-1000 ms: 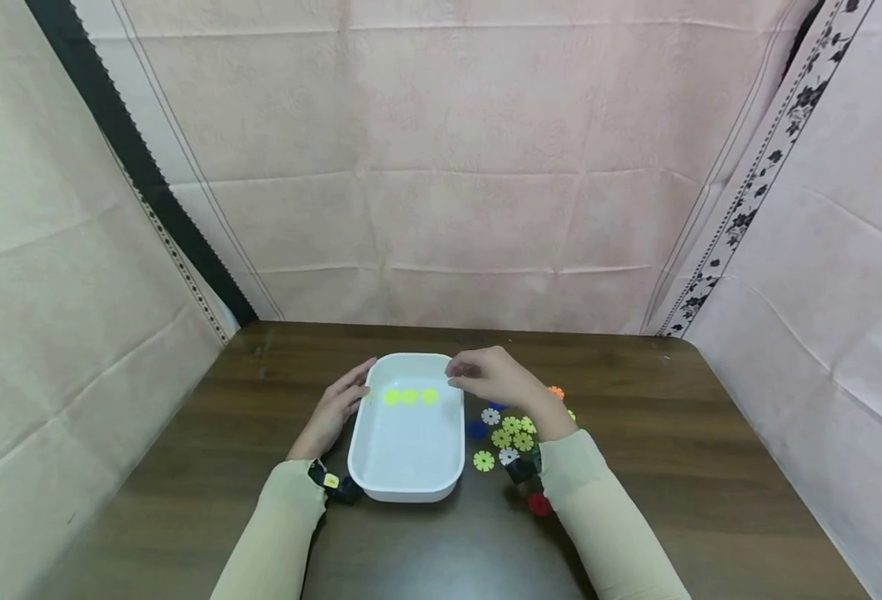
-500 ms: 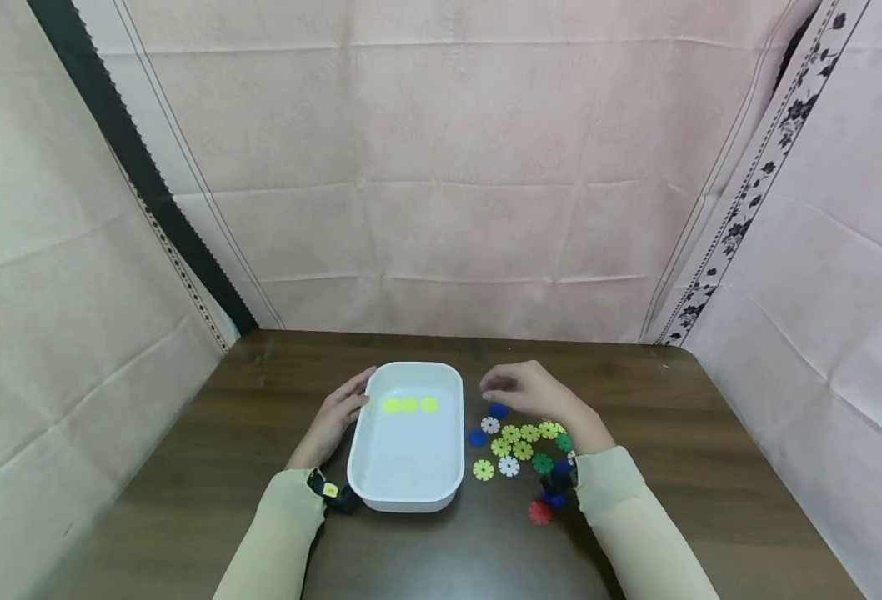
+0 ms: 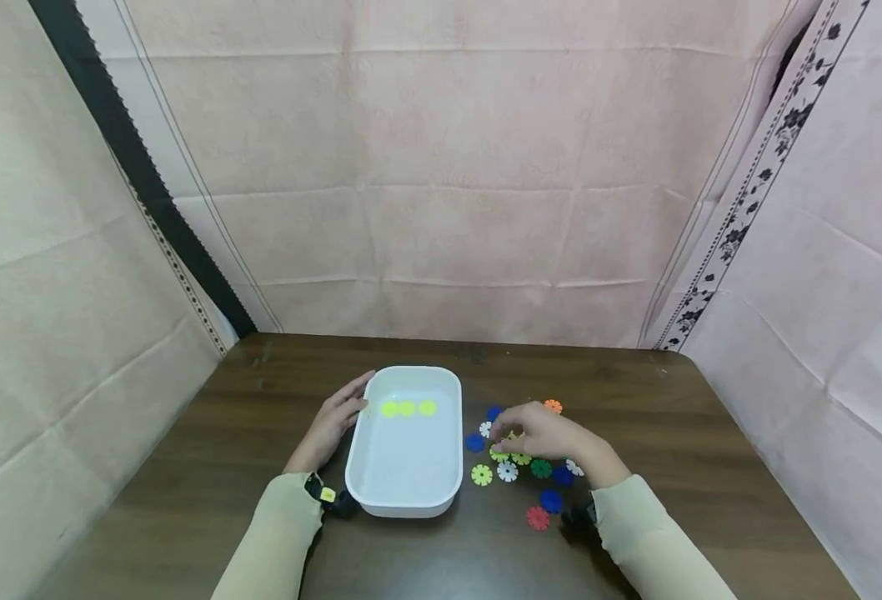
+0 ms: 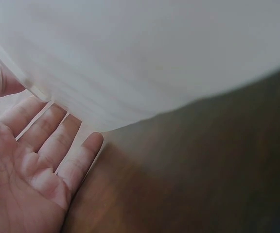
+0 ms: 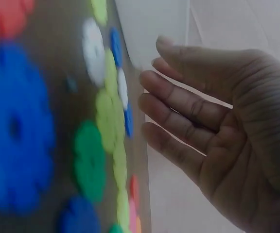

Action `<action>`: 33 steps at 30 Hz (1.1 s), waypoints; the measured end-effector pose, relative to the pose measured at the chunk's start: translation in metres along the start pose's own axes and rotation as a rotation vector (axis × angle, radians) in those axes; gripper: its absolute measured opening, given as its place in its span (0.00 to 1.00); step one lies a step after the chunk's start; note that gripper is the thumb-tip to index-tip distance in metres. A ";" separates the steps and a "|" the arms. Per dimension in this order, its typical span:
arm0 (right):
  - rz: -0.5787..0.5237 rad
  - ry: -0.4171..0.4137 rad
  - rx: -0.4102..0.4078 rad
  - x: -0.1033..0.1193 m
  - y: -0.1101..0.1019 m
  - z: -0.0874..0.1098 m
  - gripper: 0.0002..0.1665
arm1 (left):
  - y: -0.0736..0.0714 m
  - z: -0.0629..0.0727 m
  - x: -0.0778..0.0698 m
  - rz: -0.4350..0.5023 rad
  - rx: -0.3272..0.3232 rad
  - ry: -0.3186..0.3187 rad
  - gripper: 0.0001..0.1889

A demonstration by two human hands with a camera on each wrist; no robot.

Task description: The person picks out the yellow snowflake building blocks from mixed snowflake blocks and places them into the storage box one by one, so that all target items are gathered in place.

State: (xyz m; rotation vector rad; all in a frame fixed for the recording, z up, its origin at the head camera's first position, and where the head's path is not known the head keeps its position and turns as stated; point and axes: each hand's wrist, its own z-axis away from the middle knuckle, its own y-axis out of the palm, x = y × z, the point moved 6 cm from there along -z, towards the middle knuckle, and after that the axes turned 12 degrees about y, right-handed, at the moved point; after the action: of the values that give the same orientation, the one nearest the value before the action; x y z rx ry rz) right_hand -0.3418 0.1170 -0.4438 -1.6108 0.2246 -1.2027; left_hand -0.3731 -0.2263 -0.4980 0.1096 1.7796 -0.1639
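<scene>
A white plastic tray (image 3: 405, 471) sits on the table, with three yellow discs (image 3: 408, 408) in a row near its far end. My left hand (image 3: 330, 427) rests against the tray's left side; the left wrist view shows its thumb (image 4: 6, 83) at the rim and its fingers extended along the outer wall. To the right of the tray, my right hand (image 3: 546, 433) hovers low over a scatter of flower-shaped notched discs, hiding some. Its fingers are slightly bent, and nothing shows between them in the right wrist view. Yellow-green discs (image 5: 106, 116) lie nearest its fingertips.
Around the right hand lie a green disc (image 3: 541, 469), a white disc (image 3: 507, 472), several blue discs (image 3: 550, 501), a red disc (image 3: 538, 518) and an orange disc (image 3: 553, 406). Pale cloth (image 3: 471, 208) hangs behind the brown wooden table (image 3: 403, 567).
My right hand has moved from the tray's far right corner rightward, then toward me over the loose discs. My left hand stays at the tray, and the three yellow discs remain in place.
</scene>
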 end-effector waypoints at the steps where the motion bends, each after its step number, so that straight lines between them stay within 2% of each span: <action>1: 0.005 -0.016 0.017 0.004 0.005 0.000 0.13 | 0.000 0.000 0.001 0.000 0.001 0.000 0.26; 4: 0.036 -0.061 0.049 0.015 0.016 -0.001 0.17 | 0.000 0.001 0.001 -0.003 0.004 0.005 0.26; 7: 0.079 -0.073 0.071 0.019 0.024 -0.004 0.19 | 0.000 0.000 0.000 -0.002 0.001 0.009 0.26; 15: 0.144 -0.030 0.101 0.018 0.034 -0.008 0.18 | 0.001 0.000 -0.002 0.003 -0.006 0.011 0.25; 24: 0.143 -0.006 0.102 0.013 0.036 -0.009 0.16 | 0.001 0.001 0.000 -0.004 -0.004 0.006 0.25; 33: 0.095 0.015 0.107 0.012 0.035 -0.010 0.17 | 0.001 0.002 -0.001 -0.006 -0.004 0.012 0.25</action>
State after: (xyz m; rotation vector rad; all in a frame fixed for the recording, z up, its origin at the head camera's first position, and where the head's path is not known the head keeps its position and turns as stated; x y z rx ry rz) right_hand -0.3297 0.0877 -0.4657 -1.4825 0.2399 -1.1358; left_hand -0.3709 -0.2258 -0.4973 0.1027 1.7926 -0.1645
